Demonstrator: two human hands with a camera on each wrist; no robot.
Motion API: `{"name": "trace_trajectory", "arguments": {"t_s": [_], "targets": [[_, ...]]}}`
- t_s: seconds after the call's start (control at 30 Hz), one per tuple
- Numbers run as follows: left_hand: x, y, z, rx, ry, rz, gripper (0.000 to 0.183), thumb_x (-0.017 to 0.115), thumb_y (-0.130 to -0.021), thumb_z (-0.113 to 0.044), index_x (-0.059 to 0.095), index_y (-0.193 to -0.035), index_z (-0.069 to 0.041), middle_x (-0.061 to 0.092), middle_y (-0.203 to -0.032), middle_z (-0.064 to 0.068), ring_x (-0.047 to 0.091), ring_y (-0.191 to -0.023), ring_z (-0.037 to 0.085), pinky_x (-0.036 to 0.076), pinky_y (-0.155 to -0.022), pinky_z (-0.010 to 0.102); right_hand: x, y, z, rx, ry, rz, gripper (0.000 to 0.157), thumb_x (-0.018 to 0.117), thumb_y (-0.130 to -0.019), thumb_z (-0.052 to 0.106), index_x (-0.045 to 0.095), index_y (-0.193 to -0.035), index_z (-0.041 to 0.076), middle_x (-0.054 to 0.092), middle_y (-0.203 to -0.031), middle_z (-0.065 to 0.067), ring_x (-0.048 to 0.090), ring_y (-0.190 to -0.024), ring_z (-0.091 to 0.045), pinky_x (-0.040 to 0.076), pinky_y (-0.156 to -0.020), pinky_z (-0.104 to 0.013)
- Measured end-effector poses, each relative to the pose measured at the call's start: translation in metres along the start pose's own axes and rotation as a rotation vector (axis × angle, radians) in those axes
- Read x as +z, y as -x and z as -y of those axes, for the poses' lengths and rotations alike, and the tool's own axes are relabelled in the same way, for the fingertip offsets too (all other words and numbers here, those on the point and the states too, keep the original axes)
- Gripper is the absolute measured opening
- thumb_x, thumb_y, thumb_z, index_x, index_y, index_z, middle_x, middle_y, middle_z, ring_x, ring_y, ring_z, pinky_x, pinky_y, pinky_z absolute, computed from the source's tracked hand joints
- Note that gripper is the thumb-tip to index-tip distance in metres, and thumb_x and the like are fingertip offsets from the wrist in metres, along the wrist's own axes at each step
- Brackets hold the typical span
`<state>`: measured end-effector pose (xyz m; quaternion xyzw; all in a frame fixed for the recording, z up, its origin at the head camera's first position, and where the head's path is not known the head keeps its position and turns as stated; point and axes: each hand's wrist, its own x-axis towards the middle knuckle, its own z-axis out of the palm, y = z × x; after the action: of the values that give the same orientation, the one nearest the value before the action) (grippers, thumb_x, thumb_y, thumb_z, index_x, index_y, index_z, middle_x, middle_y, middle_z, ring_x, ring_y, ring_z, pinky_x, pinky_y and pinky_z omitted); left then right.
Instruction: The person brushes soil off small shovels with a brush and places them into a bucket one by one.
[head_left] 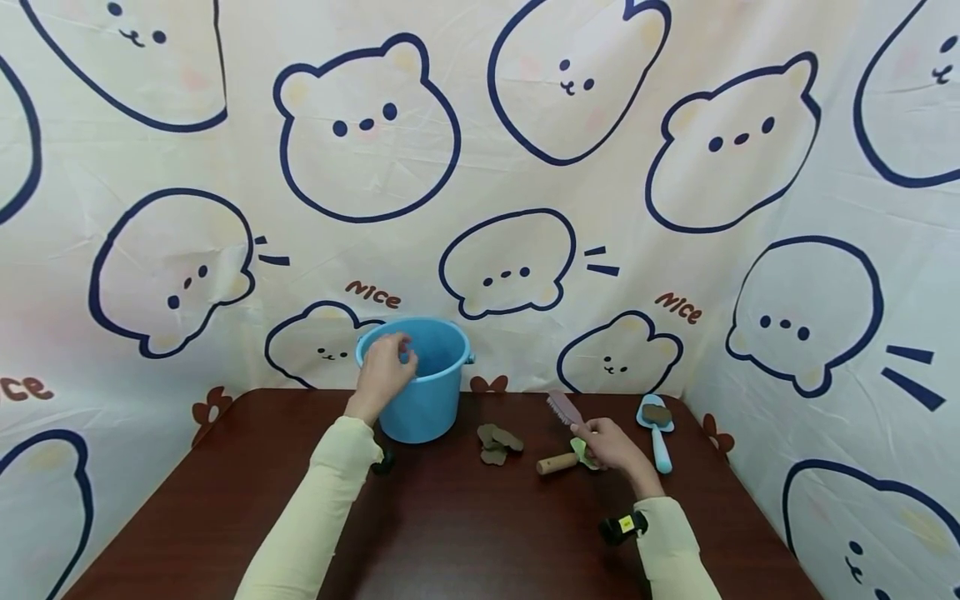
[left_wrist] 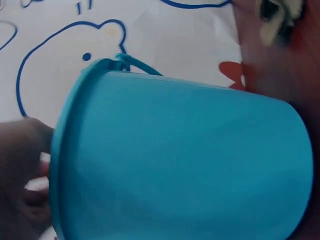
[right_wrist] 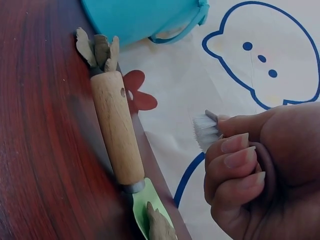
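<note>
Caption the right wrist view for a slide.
Right hand grips a brush near a wooden-handled green trowel, blue bucket at top.

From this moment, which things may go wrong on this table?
The left hand is at the rim of the blue bucket; a bump might tip it. The right hand holds the brush close to the wooden-handled trowel, so a low sweep could knock off the brown piece resting there.

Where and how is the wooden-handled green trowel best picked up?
Probably mid-length on the wooden handle, from above and the left: this straight cylinder points left, clear of the right hand, whereas the green blade carries a brown lump.
</note>
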<state>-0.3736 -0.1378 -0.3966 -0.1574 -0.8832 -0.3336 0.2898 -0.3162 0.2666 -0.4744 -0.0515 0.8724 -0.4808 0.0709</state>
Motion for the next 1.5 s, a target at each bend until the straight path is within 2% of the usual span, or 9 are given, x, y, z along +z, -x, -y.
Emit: {"name": "trace_trajectory", "arguments": {"t_s": [0.1,0.2,0.37,0.47,0.63,0.87,1.2,1.4,1.5], "targets": [[0.006,0.005,-0.002,0.155,0.035,-0.173,0.023,0.066,-0.092,-0.006,0.068,-0.112,0.004,0.069,-0.099,0.020,0.066,-0.088,0.034,0.056,-0.078,0.048,-0.003,0.000,0.000,0.003,-0.003,-0.014,0.037,0.049,-0.108,0.026,0.054,-0.086,-0.004,0.041,-0.057,-0.001,0.037,-0.048,-0.012,0.032,-0.048,-0.027],[0.013,0.012,-0.008,0.326,0.066,-0.267,0.019,0.068,-0.089,-0.003,0.068,-0.107,0.003,0.068,-0.092,0.017,0.066,-0.081,0.031,0.057,-0.073,0.044,-0.006,0.000,-0.001,0.001,-0.002,-0.026,0.039,0.049,-0.108,0.027,0.054,-0.084,-0.004,0.043,-0.059,-0.004,0.038,-0.049,-0.013,0.033,-0.048,-0.027],[0.032,0.031,-0.026,0.494,0.108,-0.190,0.020,0.071,-0.082,0.003,0.068,-0.101,0.001,0.067,-0.084,0.009,0.063,-0.074,0.020,0.057,-0.069,0.036,-0.014,0.001,-0.004,0.001,0.017,-0.056,0.040,0.049,-0.108,0.029,0.057,-0.088,-0.006,0.046,-0.062,-0.005,0.041,-0.051,-0.013,0.034,-0.048,-0.027],[0.050,0.046,-0.038,0.468,0.149,-0.059,0.018,0.071,-0.083,0.003,0.068,-0.100,-0.003,0.066,-0.083,0.004,0.062,-0.073,0.015,0.056,-0.068,0.031,-0.018,0.002,-0.006,-0.006,0.015,-0.059,0.040,0.049,-0.108,0.030,0.057,-0.088,-0.003,0.046,-0.062,-0.003,0.040,-0.050,-0.013,0.034,-0.048,-0.027],[0.084,0.069,-0.056,0.301,0.191,0.225,0.011,0.067,-0.092,-0.007,0.068,-0.103,-0.011,0.064,-0.088,-0.004,0.060,-0.076,0.010,0.052,-0.069,0.025,-0.025,0.005,-0.009,-0.006,-0.007,-0.061,0.037,0.050,-0.108,0.030,0.054,-0.083,0.003,0.043,-0.060,-0.002,0.036,-0.048,-0.012,0.032,-0.047,-0.027],[0.128,0.089,-0.080,0.185,0.168,0.510,0.021,0.065,-0.096,-0.019,0.068,-0.113,-0.007,0.065,-0.106,0.005,0.064,-0.094,0.021,0.053,-0.081,0.030,-0.032,0.007,-0.016,0.023,0.020,-0.089,0.036,0.049,-0.109,0.026,0.054,-0.086,-0.002,0.043,-0.060,0.000,0.036,-0.048,-0.011,0.034,-0.048,-0.028],[0.184,0.101,-0.123,0.236,-0.078,0.593,0.040,0.068,-0.096,-0.027,0.065,-0.127,-0.002,0.064,-0.109,0.008,0.060,-0.092,0.016,0.052,-0.078,0.028,-0.034,0.008,-0.023,0.056,0.040,-0.095,0.039,0.051,-0.108,0.028,0.051,-0.079,0.001,0.044,-0.060,-0.001,0.039,-0.049,-0.013,0.035,-0.049,-0.029],[0.199,0.099,-0.136,0.277,-0.124,0.643,0.014,0.070,-0.096,-0.020,0.067,-0.094,-0.007,0.060,-0.084,0.005,0.056,-0.081,0.017,0.045,-0.068,0.025,-0.033,0.008,-0.023,0.064,0.030,-0.084,0.041,0.051,-0.108,0.029,0.048,-0.073,0.007,0.043,-0.058,0.001,0.037,-0.048,-0.012,0.034,-0.049,-0.029],[0.201,0.098,-0.140,0.313,-0.132,0.645,0.031,0.065,-0.098,-0.009,0.053,-0.071,-0.012,0.056,-0.072,0.006,0.055,-0.077,0.017,0.040,-0.064,0.023,-0.033,0.007,-0.022,0.064,0.026,-0.088,0.042,0.051,-0.108,0.029,0.047,-0.072,0.007,0.041,-0.057,0.001,0.035,-0.047,-0.012,0.034,-0.050,-0.029]]}}
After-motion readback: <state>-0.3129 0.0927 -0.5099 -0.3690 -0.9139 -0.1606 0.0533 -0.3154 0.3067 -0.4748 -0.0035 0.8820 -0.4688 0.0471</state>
